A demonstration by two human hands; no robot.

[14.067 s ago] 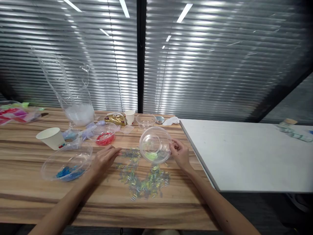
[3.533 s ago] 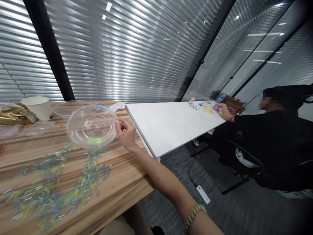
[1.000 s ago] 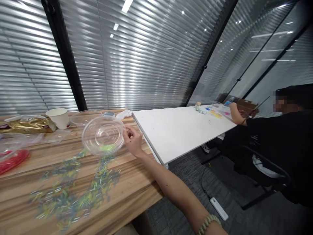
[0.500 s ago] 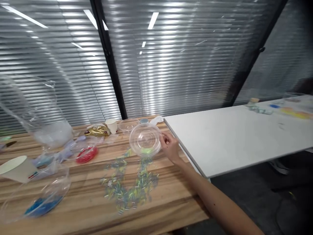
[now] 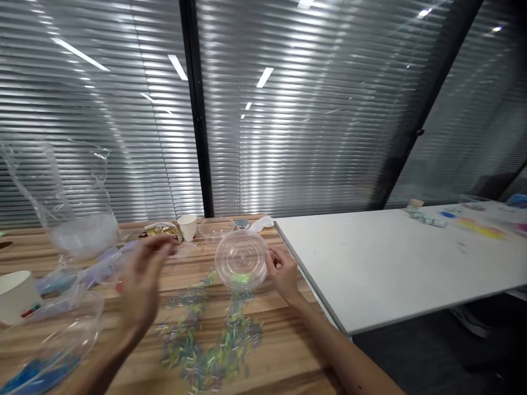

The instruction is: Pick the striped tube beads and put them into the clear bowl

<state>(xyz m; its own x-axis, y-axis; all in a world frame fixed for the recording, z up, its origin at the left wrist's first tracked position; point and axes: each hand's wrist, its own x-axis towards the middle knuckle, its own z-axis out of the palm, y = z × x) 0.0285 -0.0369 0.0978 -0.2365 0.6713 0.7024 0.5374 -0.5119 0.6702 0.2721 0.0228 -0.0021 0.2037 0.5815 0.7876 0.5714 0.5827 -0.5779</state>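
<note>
My right hand point(image 5: 284, 274) pinches the right rim of a clear round plastic bowl point(image 5: 239, 255), tilted up with its round side facing me. Some yellow-green bits point(image 5: 241, 278) show at its lower edge; whether they lie inside or show through from behind, I cannot tell. Below it, small blue-green and yellow tube-like pieces point(image 5: 209, 351) lie on the wooden table in a U-shaped band. My left hand point(image 5: 140, 288), slightly blurred, is raised over the table at left, fingers loosely bent and apart, with nothing seen in them. It hides most of the red pieces behind it.
At left stand a paper cup point(image 5: 16, 296), a clear bowl with blue pieces point(image 5: 45, 373) and a clear bag with white contents point(image 5: 84, 233). A gold packet point(image 5: 164, 229) and another paper cup point(image 5: 188, 227) sit farther back. A white table point(image 5: 382, 263) adjoins at right.
My left hand has come into view at the left, in front of the bowl with red pieces. My right hand still holds the clear bowl. The view has tilted upward slightly.
</note>
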